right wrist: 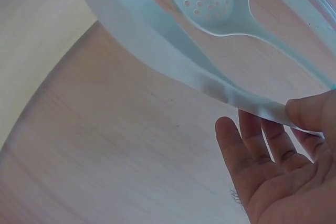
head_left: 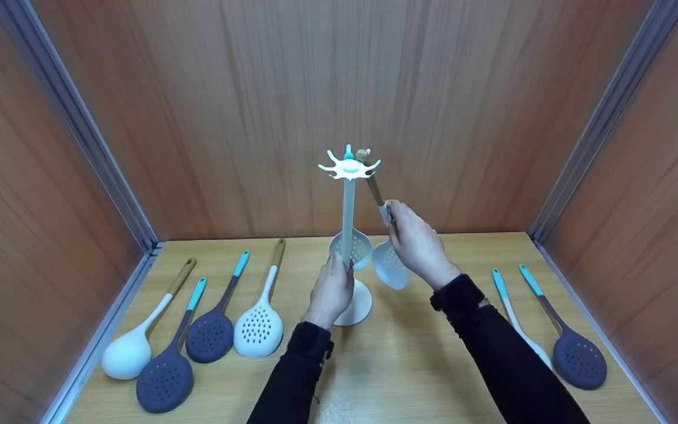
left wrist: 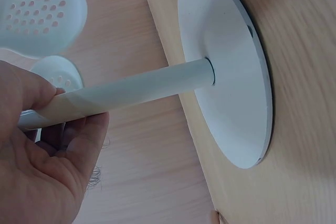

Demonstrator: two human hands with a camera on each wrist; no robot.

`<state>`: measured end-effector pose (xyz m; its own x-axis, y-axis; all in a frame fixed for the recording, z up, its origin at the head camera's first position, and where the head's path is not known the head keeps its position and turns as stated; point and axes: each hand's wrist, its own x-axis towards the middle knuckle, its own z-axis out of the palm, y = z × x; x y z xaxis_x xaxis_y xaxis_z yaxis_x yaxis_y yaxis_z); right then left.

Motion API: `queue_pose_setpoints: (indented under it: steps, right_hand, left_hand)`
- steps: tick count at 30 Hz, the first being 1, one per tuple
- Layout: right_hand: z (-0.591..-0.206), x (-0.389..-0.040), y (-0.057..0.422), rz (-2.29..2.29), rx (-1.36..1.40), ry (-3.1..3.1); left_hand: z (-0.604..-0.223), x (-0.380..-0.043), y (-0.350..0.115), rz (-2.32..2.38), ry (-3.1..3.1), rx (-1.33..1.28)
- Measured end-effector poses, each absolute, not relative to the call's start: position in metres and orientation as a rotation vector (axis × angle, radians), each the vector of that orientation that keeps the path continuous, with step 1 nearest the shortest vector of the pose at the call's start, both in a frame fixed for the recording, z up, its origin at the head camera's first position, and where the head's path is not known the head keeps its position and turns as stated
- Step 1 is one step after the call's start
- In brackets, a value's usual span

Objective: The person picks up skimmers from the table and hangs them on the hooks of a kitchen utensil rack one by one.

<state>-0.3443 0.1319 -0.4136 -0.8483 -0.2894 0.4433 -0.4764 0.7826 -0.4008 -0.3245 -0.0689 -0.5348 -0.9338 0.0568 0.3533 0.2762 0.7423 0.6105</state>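
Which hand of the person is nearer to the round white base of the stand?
The left. The left hand grips the pole above the round white base; the right hand is farther off, higher and to the right, holding a pale perforated utensil.

In the head view, the left hand (head_left: 332, 290) partly hides the stand (head_left: 348, 215).

A brown wood-grain back wall (head_left: 339, 88) is rising behind a pale-yellow wood-grain desk (head_left: 404, 365). Grey metal corner posts (head_left: 77, 118) are joining this wall to matching side walls (head_left: 662, 176). Light is reflecting off the desk.
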Motion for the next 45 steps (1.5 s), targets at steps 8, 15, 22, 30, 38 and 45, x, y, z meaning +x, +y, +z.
queue_pose_setpoints:
  steps: [8, 15, 22, 30, 38, 45]
  right_hand:
    - [-0.413, -0.343, 0.129, 0.737, 0.567, -2.638]
    - [-0.414, -0.343, 0.130, 0.755, 0.560, -2.652]
    - [-0.415, -0.343, 0.135, 0.749, 0.590, -2.629]
    - [-0.416, -0.344, 0.143, 0.739, 0.585, -2.610]
    - [-0.418, -0.344, 0.155, 0.772, 0.530, -2.655]
    - [-0.427, -0.346, 0.169, 0.793, 0.430, -2.710]
  left_hand:
    - [-0.536, -0.325, -0.069, -0.978, -2.622, -0.283]
    - [-0.535, -0.325, -0.069, -0.988, -2.647, -0.265]
    - [-0.537, -0.326, -0.069, -0.937, -2.640, -0.295]
    - [-0.538, -0.326, -0.070, -0.943, -2.635, -0.307]
    - [-0.537, -0.326, -0.070, -0.961, -2.621, -0.304]
    - [-0.535, -0.326, -0.070, -0.998, -2.656, -0.269]
